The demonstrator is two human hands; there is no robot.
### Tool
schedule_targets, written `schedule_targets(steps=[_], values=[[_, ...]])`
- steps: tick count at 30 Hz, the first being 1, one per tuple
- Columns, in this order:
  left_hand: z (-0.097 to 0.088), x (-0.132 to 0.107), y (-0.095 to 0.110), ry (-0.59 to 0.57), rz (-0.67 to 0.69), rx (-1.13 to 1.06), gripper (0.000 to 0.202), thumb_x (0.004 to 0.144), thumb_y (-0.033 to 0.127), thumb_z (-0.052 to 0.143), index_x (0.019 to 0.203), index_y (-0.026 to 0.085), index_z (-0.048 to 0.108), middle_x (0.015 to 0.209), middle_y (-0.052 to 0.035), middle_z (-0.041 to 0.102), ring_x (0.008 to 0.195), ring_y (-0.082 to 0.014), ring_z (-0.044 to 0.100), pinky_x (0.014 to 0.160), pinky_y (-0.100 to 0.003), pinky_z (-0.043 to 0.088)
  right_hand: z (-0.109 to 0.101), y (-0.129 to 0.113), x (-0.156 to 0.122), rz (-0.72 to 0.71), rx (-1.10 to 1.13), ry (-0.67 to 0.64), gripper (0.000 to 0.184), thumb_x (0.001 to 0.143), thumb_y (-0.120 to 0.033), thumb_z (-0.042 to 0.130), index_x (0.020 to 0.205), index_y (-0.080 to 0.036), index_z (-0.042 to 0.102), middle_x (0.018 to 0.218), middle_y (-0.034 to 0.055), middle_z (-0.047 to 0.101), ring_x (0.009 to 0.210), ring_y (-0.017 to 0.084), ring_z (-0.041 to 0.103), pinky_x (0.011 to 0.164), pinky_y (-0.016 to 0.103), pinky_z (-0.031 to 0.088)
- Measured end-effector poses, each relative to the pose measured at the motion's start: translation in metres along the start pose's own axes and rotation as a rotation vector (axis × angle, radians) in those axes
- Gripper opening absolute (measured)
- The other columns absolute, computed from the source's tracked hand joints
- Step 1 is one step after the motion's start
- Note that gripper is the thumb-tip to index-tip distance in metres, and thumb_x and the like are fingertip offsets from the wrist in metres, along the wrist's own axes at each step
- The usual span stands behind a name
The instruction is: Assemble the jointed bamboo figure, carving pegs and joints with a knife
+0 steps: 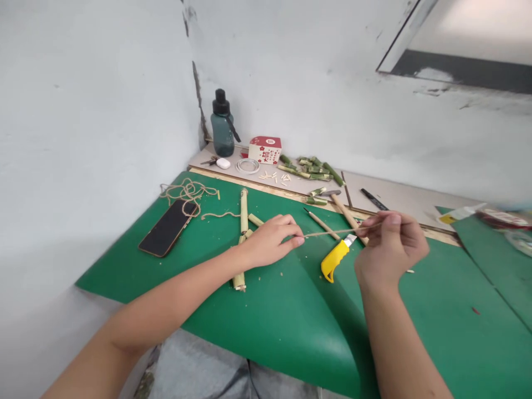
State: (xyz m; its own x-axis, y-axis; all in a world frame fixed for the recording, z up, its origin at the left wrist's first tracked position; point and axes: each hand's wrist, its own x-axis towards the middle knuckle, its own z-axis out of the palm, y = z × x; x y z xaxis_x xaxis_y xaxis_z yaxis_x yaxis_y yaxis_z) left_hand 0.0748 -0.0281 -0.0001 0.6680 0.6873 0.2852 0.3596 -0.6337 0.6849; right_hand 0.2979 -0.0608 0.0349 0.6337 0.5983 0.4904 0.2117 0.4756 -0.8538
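A thin length of twine [328, 233] runs taut between my two hands above the green mat [282, 321]. My left hand [276, 238] pinches one end of this stretch, its wrist passing over several joined pieces of pale bamboo [244, 208], which it partly hides. Raised at the right, my right hand [390, 244] has its fingers closed on the twine. A yellow utility knife [334, 259] lies on the mat below the twine, blade out. Loose coils of the same kind of twine [183, 194] lie at the far left, one strand reaching the bamboo.
A phone [168, 227] lies at the left. Behind the mat, a ledge holds a water bottle [223, 127], a red and white box [265, 150], a wire coil [247, 165], green bamboo pieces [318, 169] and a black marker [374, 198]. A hammer [343, 210] and a pointed tool [322, 223] lie nearby.
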Motion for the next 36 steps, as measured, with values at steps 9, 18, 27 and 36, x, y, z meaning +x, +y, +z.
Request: schedule_targets(steps=[9, 18, 27, 36], values=[[0.006, 0.003, 0.000, 0.002, -0.142, -0.230, 0.030, 0.108, 0.038, 0.049, 0.095, 0.019, 0.069, 0.097, -0.0038, 0.073, 0.094, -0.0200, 0.064, 0.086, -0.032, 0.044, -0.038, 0.012, 0.037, 0.408, -0.925, -0.839, 0.046, 0.096, -0.058, 0.057, 0.118, -0.021, 0.073, 0.064, 0.0015, 0.066, 0.056, 0.019, 0.061, 0.054, 0.030, 0.046], [0.005, 0.001, 0.001, 0.022, -0.238, -0.405, 0.033, 0.107, 0.045, 0.050, 0.106, 0.018, 0.069, 0.091, -0.0012, 0.072, 0.072, -0.0126, 0.056, 0.071, -0.026, 0.041, -0.029, -0.001, 0.026, 0.494, -1.240, -1.274, 0.042, 0.095, -0.065, 0.057, 0.099, -0.024, 0.068, 0.065, 0.0025, 0.073, 0.054, 0.021, 0.068, 0.054, 0.031, 0.040], [0.011, 0.001, -0.008, 0.044, -0.232, -0.513, 0.035, 0.108, 0.045, 0.048, 0.121, 0.019, 0.067, 0.087, -0.0005, 0.066, 0.068, -0.0113, 0.051, 0.065, -0.025, 0.040, -0.038, 0.008, 0.026, 0.219, -1.166, -1.214, 0.021, 0.087, -0.045, 0.065, 0.085, -0.026, 0.057, 0.064, -0.0024, 0.067, 0.056, 0.020, 0.062, 0.053, 0.028, 0.030], [0.012, 0.002, -0.014, 0.092, -0.281, -0.582, 0.040, 0.108, 0.047, 0.050, 0.130, 0.019, 0.066, 0.086, -0.0008, 0.065, 0.065, -0.0114, 0.048, 0.062, -0.025, 0.038, -0.033, -0.003, 0.019, 0.014, -0.893, -1.066, 0.011, 0.084, -0.028, 0.058, 0.092, -0.027, 0.050, 0.069, -0.0044, 0.063, 0.057, 0.017, 0.052, 0.057, 0.028, 0.034]])
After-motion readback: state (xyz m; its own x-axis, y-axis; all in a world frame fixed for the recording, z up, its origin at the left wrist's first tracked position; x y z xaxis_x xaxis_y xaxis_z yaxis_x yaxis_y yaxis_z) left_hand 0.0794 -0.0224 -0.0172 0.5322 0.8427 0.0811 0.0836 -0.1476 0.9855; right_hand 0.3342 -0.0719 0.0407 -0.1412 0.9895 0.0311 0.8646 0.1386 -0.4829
